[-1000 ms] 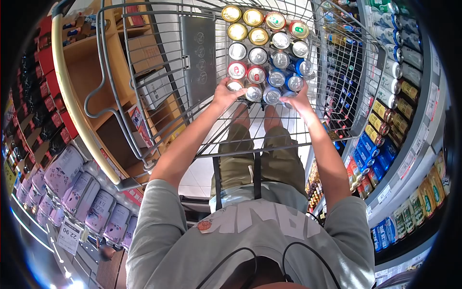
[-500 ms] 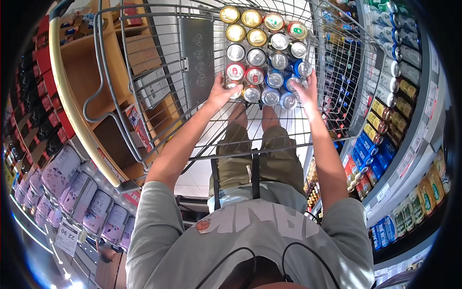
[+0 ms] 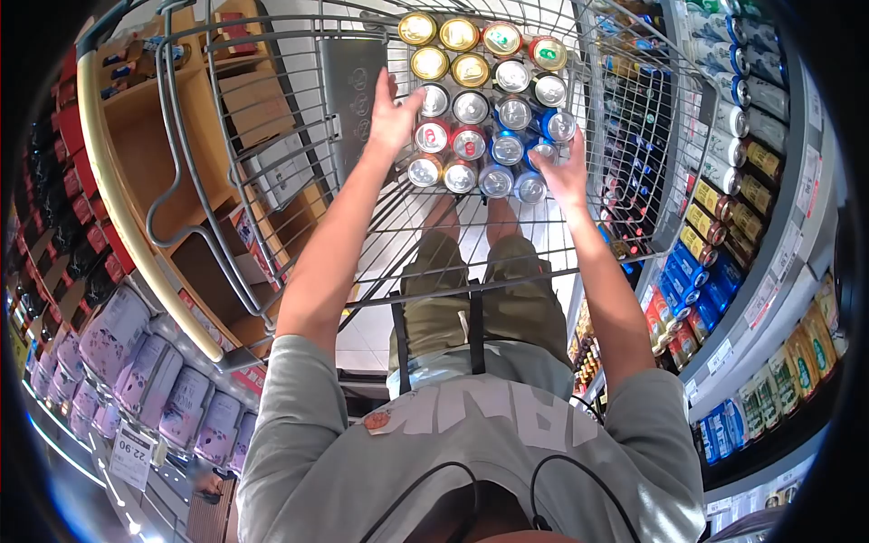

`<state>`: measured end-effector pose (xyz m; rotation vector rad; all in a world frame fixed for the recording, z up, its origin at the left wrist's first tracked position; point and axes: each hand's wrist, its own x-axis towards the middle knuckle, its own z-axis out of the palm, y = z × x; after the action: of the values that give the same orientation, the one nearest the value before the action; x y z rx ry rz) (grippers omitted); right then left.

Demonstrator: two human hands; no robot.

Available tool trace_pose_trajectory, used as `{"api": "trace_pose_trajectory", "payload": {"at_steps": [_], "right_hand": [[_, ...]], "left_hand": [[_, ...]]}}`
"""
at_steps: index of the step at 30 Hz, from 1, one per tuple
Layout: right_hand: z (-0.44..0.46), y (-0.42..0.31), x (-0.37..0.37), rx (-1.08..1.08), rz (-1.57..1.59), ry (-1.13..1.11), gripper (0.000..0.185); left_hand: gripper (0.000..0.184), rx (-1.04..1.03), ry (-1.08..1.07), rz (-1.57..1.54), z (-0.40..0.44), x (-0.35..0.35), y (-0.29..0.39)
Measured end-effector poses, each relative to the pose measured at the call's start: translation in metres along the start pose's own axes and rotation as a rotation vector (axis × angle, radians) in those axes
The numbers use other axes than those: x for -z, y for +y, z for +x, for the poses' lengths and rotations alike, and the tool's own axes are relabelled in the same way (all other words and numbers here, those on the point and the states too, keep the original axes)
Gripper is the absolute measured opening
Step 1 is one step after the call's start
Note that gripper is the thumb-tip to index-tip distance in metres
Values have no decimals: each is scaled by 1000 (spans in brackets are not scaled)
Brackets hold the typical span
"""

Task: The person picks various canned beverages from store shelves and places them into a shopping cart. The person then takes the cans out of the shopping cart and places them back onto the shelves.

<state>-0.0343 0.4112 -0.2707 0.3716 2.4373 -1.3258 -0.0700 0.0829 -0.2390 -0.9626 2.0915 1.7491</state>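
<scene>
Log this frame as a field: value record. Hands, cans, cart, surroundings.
left_hand: left hand at the left edge of the cans, fingers spread; contact unclear
right_hand: right hand at the right edge, thumb over a blue can; grip unclear
cans: cans upright in packed rows, tops up; gold-topped ones at the far left
cart: wire shopping cart, grey panel left of the cans
right_side: shelved cans
left_side: wooden display, purple packs

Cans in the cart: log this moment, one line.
left hand: at silver can | right hand: at blue cans | cans: grouped in cart
</scene>
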Motion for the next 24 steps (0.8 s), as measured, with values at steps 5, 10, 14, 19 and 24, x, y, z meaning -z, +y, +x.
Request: {"api": "trace_pose_trajectory", "payload": {"at_steps": [5, 10, 14, 19, 24], "right_hand": [[-7, -22, 2, 21, -164, 34, 102], [-9, -19, 0, 66, -74, 8, 93], [-6, -12, -1, 98, -15, 4, 93], [-3, 4, -5, 107, 99, -14, 91], [-4, -1, -3, 130, 135, -27, 86]], "left_hand": [[96, 0, -2, -69, 29, -1, 36], [93, 50, -28, -115, 53, -4, 41], [83, -6, -71, -37, 66, -4, 34], [84, -83, -68, -75, 71, -11, 26], [88, -140, -65, 106, 62, -18, 29]]}}
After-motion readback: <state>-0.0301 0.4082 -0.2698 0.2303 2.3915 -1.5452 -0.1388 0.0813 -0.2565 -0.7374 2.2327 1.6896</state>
